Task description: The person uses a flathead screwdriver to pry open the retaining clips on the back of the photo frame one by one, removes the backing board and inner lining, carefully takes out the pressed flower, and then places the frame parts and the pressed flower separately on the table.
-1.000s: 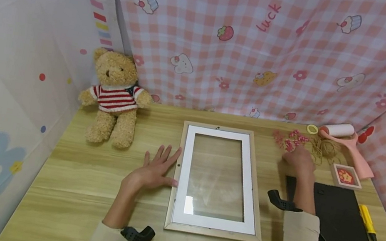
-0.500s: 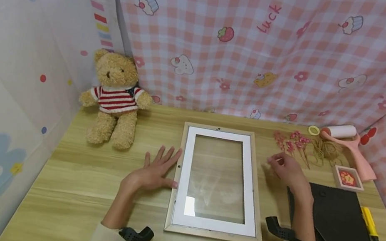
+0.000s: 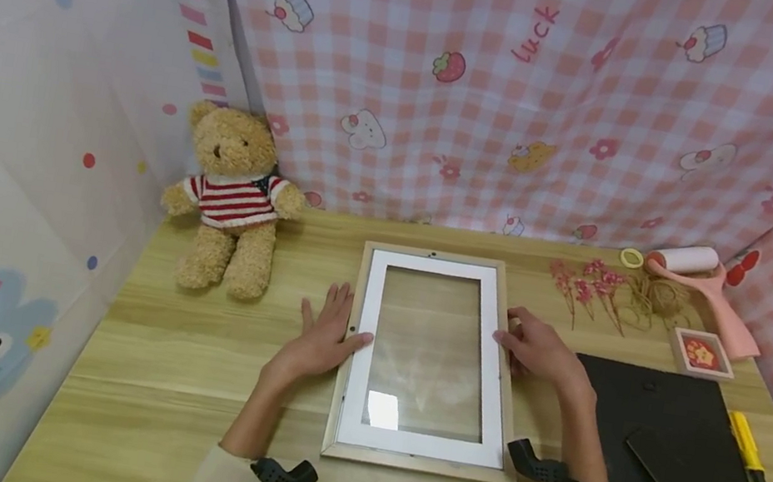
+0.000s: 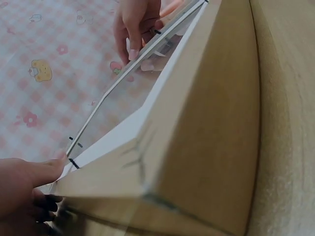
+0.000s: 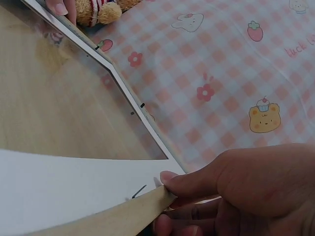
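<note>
A pale wooden picture frame point(image 3: 415, 464) lies on the table with its white mat point(image 3: 418, 446) and clear pane point(image 3: 430, 349) facing up. Small dark tabs show along its inner edge. My right hand point(image 3: 542, 352) grips the right side, thumb point(image 5: 177, 181) on top and the other fingers curled at the outer edge. At the left side, my left hand point(image 3: 317, 345) has its fingers straight on the tabletop beside the wood. Its thumb point(image 4: 47, 171) rests over the frame's edge, reaching the mat. Part of the left fingers is hidden in the left wrist view.
Black boards point(image 3: 676, 422) and a yellow-handled screwdriver point(image 3: 749, 446) lie at the right. Behind them are pink dried flowers point(image 3: 584, 287), twine point(image 3: 658, 297), a pink lint roller point(image 3: 724, 315) and a small framed box point(image 3: 702, 355). A teddy bear point(image 3: 233, 200) sits back left.
My right hand has left the area by the dried flowers and come left to grip the frame's right side. My left thumb has moved onto the frame, which has shifted slightly left.
</note>
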### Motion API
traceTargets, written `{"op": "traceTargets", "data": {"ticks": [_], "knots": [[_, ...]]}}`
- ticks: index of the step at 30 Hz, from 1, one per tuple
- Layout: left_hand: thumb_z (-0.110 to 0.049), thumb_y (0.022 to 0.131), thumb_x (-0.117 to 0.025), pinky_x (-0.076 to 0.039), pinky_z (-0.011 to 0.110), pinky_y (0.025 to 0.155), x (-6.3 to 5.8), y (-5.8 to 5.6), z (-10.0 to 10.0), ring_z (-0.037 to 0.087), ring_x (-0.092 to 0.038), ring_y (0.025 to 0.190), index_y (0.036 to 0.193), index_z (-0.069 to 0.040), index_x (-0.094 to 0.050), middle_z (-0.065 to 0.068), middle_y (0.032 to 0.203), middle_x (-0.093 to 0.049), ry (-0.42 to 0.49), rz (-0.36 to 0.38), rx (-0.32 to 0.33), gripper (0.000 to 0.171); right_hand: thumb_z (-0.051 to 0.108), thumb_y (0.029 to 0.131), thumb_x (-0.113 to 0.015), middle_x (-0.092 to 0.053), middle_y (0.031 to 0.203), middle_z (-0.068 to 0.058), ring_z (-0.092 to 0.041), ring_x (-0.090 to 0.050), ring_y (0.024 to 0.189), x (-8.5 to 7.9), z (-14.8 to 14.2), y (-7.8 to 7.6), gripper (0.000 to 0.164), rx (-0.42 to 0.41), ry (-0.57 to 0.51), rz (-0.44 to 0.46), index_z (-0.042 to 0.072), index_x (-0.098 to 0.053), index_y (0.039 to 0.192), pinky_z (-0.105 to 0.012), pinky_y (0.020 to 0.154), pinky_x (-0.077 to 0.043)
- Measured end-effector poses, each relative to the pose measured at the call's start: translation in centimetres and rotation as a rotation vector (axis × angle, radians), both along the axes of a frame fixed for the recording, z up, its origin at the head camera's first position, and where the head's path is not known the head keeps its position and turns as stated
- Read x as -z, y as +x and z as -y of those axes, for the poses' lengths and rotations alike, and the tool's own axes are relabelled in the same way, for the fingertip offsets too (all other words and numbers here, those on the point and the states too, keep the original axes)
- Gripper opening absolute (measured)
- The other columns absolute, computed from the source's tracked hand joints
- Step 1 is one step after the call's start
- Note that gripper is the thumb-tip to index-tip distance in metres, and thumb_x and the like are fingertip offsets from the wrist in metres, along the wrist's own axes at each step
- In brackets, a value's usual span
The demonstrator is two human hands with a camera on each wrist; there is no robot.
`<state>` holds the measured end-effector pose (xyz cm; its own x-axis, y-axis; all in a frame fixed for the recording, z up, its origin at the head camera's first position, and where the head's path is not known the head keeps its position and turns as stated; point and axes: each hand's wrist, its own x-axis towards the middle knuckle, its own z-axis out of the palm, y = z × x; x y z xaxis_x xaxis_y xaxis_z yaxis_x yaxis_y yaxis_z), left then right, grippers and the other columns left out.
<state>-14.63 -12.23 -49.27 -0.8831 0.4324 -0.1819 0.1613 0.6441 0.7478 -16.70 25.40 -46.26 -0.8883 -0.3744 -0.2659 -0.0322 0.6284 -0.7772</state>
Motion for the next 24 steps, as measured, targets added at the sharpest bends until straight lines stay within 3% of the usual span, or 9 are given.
{"op": "traceTargets", "data": {"ticks": [6,14,18,24], "knots": [[-0.024,0.112,-0.047,0.026,0.070,0.127,0.3,-0.1,-0.2,0.046,0.010,0.169,0.167,0.019,-0.011,0.033,0.180,0.002,-0.026,-0.035,-0.062,0.077,0.014,0.115,-0.056,-0.063,0.069,-0.009,-0.017,-0.057,0.056,0.2,0.4,-0.1,0.047,0.009,-0.010,-0.017,-0.016,-0.040,0.148,-0.031,0.058,-0.049],[-0.022,0.104,-0.052,0.018,0.070,0.130,0.2,-0.2,-0.8,0.044,0.001,0.170,0.162,0.021,-0.028,0.032,0.180,-0.008,-0.070,-0.064,-0.144,0.076,0.012,0.114,-0.056,-0.063,0.068,-0.010,-0.015,-0.058,0.054,0.3,1.0,0.0,0.050,0.045,0.028,-0.030,-0.019,-0.036,0.149,-0.033,0.057,-0.049],[-0.020,0.101,-0.053,0.018,0.070,0.131,1.0,-0.2,-1.3,0.044,-0.001,0.170,0.164,0.020,-0.025,0.033,0.178,-0.011,-0.032,-0.088,-0.175,0.080,0.011,0.114,-0.055,-0.062,0.066,-0.009,-0.014,-0.057,0.052,0.4,0.8,0.0,0.049,0.050,0.052,-0.035,-0.018,-0.037,0.149,-0.032,0.058,-0.049],[-0.004,0.093,-0.053,0.011,0.078,0.129,1.5,0.8,-2.4,0.056,-0.012,0.166,0.165,0.014,-0.031,0.041,0.170,-0.030,0.139,-0.185,-0.242,0.077,0.011,0.114,-0.055,-0.062,0.064,-0.009,-0.014,-0.057,0.051,0.7,0.7,0.2,0.048,0.053,0.062,-0.056,-0.018,-0.039,0.149,-0.031,0.059,-0.049]]}}
